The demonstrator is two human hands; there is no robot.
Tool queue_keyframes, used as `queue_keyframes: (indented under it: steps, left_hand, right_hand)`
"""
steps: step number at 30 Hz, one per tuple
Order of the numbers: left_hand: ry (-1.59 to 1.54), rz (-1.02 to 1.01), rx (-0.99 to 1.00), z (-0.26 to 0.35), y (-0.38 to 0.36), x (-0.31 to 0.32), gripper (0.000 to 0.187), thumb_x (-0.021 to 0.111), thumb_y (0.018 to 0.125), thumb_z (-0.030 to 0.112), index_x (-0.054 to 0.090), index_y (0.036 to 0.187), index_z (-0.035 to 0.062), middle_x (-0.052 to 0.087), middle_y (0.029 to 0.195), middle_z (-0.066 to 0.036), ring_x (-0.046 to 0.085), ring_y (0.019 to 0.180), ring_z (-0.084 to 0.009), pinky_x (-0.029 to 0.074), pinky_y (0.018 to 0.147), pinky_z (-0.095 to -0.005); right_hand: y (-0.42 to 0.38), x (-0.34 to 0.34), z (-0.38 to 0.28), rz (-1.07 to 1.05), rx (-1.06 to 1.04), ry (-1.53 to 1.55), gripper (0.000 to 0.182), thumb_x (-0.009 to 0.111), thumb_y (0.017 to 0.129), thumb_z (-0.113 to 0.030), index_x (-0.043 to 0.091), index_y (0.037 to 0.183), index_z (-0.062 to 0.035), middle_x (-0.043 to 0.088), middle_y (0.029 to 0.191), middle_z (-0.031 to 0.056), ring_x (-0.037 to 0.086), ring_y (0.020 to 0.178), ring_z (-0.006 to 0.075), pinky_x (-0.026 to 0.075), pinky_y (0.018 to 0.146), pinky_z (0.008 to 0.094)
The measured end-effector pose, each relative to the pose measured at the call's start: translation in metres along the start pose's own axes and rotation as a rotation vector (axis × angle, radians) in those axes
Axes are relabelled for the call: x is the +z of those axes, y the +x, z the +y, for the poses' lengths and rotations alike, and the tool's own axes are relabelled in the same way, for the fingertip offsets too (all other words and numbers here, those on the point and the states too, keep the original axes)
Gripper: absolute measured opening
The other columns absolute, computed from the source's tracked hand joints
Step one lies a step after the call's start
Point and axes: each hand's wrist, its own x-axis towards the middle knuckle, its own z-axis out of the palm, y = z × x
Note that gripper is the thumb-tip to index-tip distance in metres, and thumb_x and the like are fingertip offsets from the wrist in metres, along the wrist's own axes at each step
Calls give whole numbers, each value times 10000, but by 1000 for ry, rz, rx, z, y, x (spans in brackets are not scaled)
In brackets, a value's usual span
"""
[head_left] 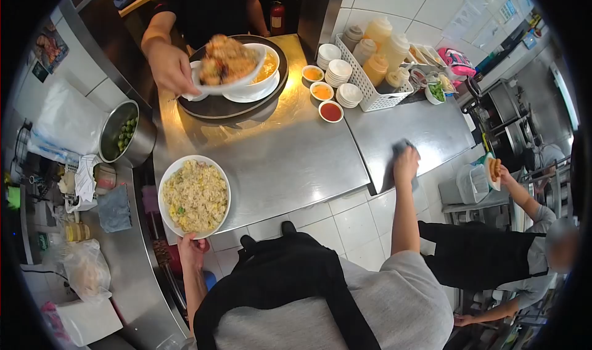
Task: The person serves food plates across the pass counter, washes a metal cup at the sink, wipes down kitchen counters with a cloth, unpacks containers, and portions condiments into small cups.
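Head view: I see the left hand's (192, 244) fingers grasping the near rim of 1 white bowl (227, 197) of rice (195, 196) at the steel counter's (296, 165) near edge. It looks rigid, heavy, breakable; best held by rim and base. The right hand (406, 164), arm outstretched, has its fingers closed over a soft, dark cloth (402, 146) on the counter.

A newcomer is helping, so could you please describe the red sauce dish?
On the steel counter, find the white basket of squeeze bottles. Beside it, the red sauce dish is nearest the wearer; the two filled dishes behind it hold orange sauce.
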Motion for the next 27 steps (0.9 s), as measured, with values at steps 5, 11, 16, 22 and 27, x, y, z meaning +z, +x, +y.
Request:
queue_keyframes:
  steps: [5,11,16,22,27]
  left_hand:
    - [-69,-12,-53,2,10,23,355,571,759,112,440,1089,98,552,805,-52,530,564,-144,441,473,-238]
    - [-199,-145,-28,11,10,60,440,482,863,394,455,1116,35,602,945,-169,626,726,-218,521,573,-253]
    - [-54,-436,-355,17,-31,75,451,405,885,440,432,1110,51,587,1036,-228,637,789,-260,542,628,-299]
    - [-63,-765,-551,-46,-54,179,586,396,893,490,267,1339,132,506,1207,-129,545,1033,-290,448,876,-403]
    - [-182,-790,-559,-67,-21,197,474,504,881,359,421,1276,110,548,1173,-67,557,1019,-214,447,873,-358]
  right_hand:
    - [-43,-82,33,-300,50,90,196,498,753,-35,455,943,-16,557,902,217,538,870,400,433,722,461]
    - [-43,-113,36,-400,155,458,287,544,702,-144,472,942,-5,583,768,240,576,766,391,447,686,424]
    - [12,-143,-1,-475,162,776,260,542,707,-156,535,913,3,588,762,182,577,722,274,447,669,349]
    - [-24,-146,-151,-926,-198,1271,324,591,768,-189,527,1040,-25,583,954,117,542,902,214,421,802,323]
    - [-23,-127,-125,-724,230,1487,285,525,863,-287,542,986,-30,576,1005,134,581,902,219,475,745,330]
